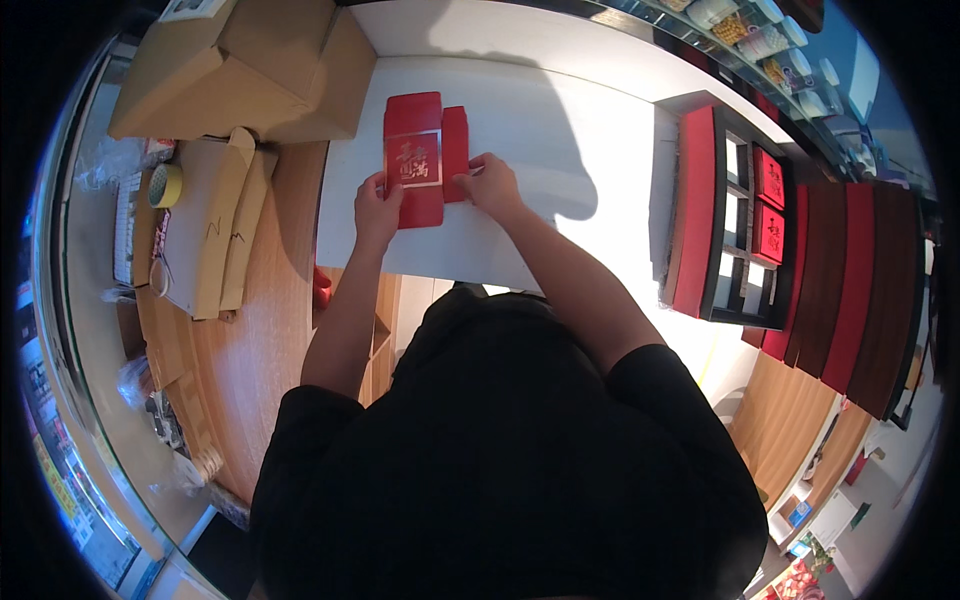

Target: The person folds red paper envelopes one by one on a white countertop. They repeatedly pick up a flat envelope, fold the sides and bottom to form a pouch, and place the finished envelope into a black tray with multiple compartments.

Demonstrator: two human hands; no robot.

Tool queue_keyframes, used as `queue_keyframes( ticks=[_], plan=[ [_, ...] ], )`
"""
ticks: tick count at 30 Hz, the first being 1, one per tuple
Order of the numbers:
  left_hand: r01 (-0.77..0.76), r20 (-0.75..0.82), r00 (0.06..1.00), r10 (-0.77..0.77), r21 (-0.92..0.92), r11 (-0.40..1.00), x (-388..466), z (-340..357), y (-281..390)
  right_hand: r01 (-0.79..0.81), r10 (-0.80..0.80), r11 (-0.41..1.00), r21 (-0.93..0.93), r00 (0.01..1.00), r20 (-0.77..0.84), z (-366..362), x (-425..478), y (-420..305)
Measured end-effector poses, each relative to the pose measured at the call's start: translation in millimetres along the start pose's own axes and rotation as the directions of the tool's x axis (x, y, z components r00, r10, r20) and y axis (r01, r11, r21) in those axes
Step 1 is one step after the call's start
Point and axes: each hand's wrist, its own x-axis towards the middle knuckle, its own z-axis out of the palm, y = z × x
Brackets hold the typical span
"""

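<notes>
A red cardboard box sleeve (415, 202), largely flattened, lies over the white tabletop (510, 240), with a silver-edged panel of decorative writing at its middle. Its left edge is held by my left hand (379, 210), thumb on the face. My right hand (491, 184) pinches the narrower red side flap (454, 135) at its right edge. Right of my hands stands a black divided box (716, 300) with a red side; two small red boxes (769, 180) bearing similar writing sit in its right-hand compartments.
A large cardboard box (255, 75) stands at the upper left. Below it, flattened cardboard (206, 217), a yellow tape roll (165, 186) and scissors (160, 276) lie on a wooden counter (262, 360). Stacked red and brown boxes (847, 285) stand at the right; lidded jars (772, 41) line a shelf.
</notes>
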Motion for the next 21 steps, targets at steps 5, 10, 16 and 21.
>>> queue_keyframes(
  ticks=[5,10,16,21],
  plan=[
    [-0.034,-0.101,0.994,0.034,-0.002,0.999,-12.3,-8.6,9.0,-0.073,0.074,0.994,0.080,0.997,-0.005,-19.5,2.4,6.7],
    [-0.078,-0.106,0.992,0.067,-0.100,0.992,-32.4,-15.1,51.9,0.069,-0.016,0.976,0.209,0.970,-0.243,-51.9,-16.2,3.6],
    [0.038,0.259,0.948,0.184,-0.668,0.743,-69.1,5.6,141.2,0.064,-0.028,0.755,0.652,0.997,-0.066,-110.8,-79.4,-19.0],
    [-0.059,0.396,0.831,0.391,-0.636,0.769,-96.8,32.5,203.3,0.326,-0.298,0.915,0.236,0.943,-0.149,-135.0,-109.2,-29.2]
  ],
)
